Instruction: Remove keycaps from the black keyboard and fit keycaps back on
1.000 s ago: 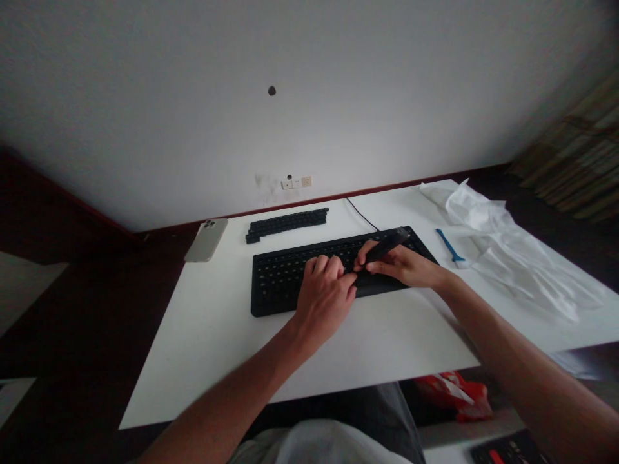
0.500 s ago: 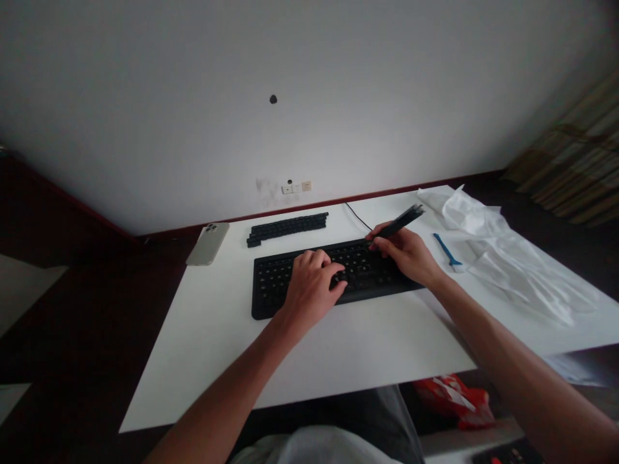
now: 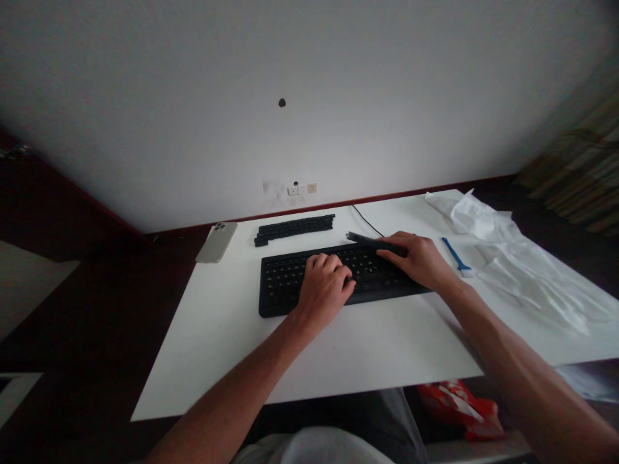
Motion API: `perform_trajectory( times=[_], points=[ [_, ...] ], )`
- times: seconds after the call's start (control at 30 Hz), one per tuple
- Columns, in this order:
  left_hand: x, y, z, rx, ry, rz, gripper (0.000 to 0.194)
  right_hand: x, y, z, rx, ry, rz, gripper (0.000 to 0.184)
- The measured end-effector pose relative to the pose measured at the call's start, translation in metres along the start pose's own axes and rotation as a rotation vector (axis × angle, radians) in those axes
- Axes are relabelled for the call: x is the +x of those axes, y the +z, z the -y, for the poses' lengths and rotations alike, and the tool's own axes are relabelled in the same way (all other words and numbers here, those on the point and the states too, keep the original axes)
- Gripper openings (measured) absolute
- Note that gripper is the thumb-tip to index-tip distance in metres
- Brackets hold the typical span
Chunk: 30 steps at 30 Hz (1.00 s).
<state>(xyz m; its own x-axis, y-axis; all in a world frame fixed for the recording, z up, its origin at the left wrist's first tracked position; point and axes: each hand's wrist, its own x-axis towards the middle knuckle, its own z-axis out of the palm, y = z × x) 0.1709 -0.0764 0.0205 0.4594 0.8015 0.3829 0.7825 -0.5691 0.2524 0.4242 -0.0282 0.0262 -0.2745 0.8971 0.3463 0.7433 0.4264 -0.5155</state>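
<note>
Head view: right hand (image 3: 416,259) had swung the long dark strip (image 3: 371,240) down from raised at 1 o'clock half a second earlier; now it lay flat along the keyboard (image 3: 290,283) top edge, still gripped, tip toward 10 o'clock. Left hand (image 3: 325,289) stayed curled, empty, on the middle keys. Loose key rows (image 3: 294,228) at 12 o'clock on the desk (image 3: 232,335), unchanged. Looked like the strip was being lined up for seating.
</note>
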Motion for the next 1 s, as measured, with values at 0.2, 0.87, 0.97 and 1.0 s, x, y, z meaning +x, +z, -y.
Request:
perform_trajectory(
  times=[0.2, 0.87, 0.97, 1.0],
  points=[
    [-0.002, -0.002, -0.001, 0.054, 0.007, 0.023, 0.016, -0.002, 0.0, -0.004, -0.075, -0.012, 0.025, 0.029],
    [-0.004, -0.003, -0.006, 0.111, 0.031, -0.005, 0.016, -0.007, 0.019, 0.024, 0.047, -0.379, 0.167, 0.018],
    [-0.003, -0.013, -0.002, 0.09, 0.028, -0.019, 0.03, -0.006, 0.019, 0.029, 0.037, -0.407, 0.159, 0.014],
    [-0.001, -0.018, 0.001, 0.077, 0.02, -0.038, 0.033, -0.007, 0.018, 0.031, 0.031, -0.415, 0.157, 0.013]
  ],
)
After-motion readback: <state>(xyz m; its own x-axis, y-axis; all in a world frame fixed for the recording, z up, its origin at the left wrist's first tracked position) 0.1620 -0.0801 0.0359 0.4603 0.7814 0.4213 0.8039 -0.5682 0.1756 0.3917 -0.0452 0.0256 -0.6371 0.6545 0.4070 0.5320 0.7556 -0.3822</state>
